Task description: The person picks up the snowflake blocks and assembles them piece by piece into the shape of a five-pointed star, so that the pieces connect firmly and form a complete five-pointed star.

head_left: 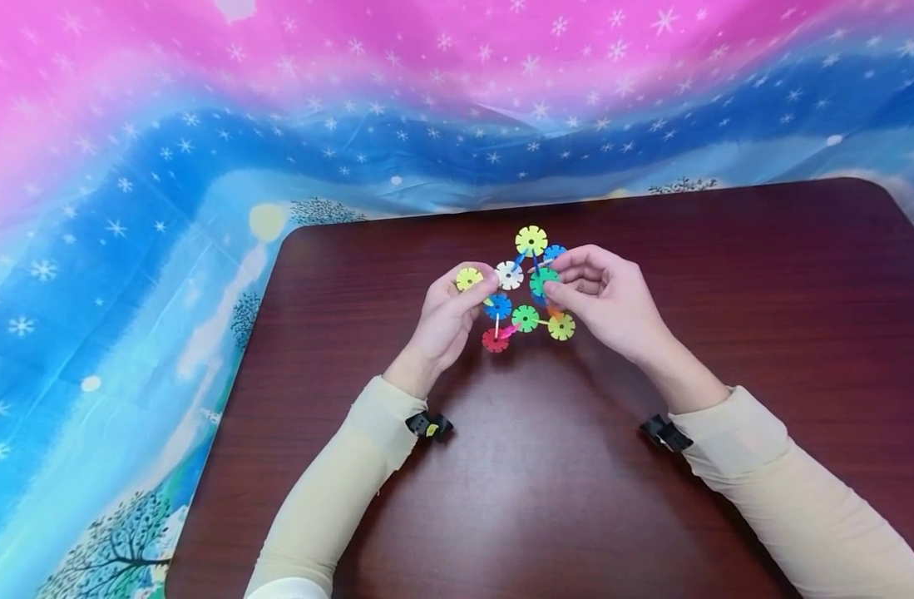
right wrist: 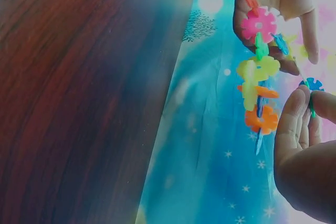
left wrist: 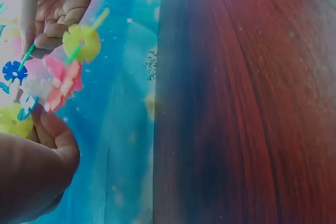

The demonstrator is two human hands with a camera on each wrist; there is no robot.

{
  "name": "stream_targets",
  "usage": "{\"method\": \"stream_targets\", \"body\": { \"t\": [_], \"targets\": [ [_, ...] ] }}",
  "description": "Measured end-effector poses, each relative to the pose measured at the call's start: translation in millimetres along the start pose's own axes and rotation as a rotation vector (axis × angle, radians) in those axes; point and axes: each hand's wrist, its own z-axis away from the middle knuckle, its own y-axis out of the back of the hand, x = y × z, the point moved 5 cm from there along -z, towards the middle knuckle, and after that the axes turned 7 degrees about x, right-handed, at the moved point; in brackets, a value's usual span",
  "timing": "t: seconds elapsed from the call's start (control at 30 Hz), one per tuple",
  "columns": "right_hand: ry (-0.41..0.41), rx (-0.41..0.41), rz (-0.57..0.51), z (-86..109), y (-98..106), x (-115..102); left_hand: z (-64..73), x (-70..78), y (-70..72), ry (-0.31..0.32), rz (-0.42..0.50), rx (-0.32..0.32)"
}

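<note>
Both hands hold a loose ring of notched, interlocking plastic discs above the table. My left hand (head_left: 443,323) grips its left side, thumb by a yellow disc (head_left: 469,279) and a white disc (head_left: 510,275). On the other side my right hand (head_left: 617,306) pinches a green disc (head_left: 541,281) between thumb and fingers; in the right wrist view that green disc (right wrist: 313,109) shows edge-on beside a blue disc (right wrist: 315,84). A yellow disc (head_left: 531,241) tops the ring, and a red disc (head_left: 495,340) hangs lowest. Fingers hide some joints.
A dark reddish-brown wooden table (head_left: 546,499) lies under both forearms. Behind and left of it hangs a pink and blue cloth (head_left: 202,158) with snowflakes and trees. Black straps (head_left: 430,426) sit at both wrists over pale sleeves.
</note>
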Motion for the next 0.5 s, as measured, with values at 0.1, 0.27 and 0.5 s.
{"method": "stream_targets", "body": {
  "t": [0.1,0.27,0.5],
  "targets": [
    [0.003,0.007,0.000,0.1,-0.5,0.3,0.0,1.1,-1.8,-0.030,-0.045,-0.033],
    [0.014,-0.006,-0.007,2.0,-3.4,0.6,-0.4,5.5,-8.4,-0.100,-0.155,-0.069],
    [0.033,-0.023,0.002,5.4,-6.6,2.7,1.8,10.3,-13.2,-0.207,-0.380,-0.019]
  ]
}}
